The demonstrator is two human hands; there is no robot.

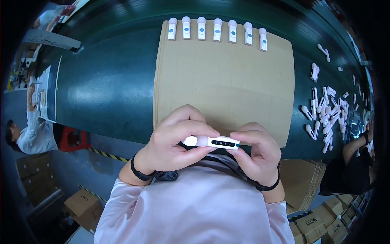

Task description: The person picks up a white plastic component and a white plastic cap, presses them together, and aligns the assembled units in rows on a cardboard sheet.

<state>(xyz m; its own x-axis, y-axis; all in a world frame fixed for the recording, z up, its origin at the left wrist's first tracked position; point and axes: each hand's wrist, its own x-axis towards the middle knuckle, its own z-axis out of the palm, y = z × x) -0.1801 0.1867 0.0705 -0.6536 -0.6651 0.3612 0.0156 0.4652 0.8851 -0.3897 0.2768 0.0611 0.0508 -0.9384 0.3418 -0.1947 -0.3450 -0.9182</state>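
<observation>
Both my hands hold a small white handheld device level in front of my chest, over the near edge of the cardboard. It has a rounded pale-pink head on its left end and a dark button panel on its body. My left hand is closed around the head end, thumb below and fingers above. At the other end, my right hand pinches the tip between thumb and forefinger. Several like devices, among them one white device, lie in a row along the far edge of the cardboard sheet, each with a blue round mark.
Many similar devices lie in a loose pile on the green table to the right. A seated person works at far left beside a red stool; another person's arm shows at right. Cardboard boxes stand on the floor.
</observation>
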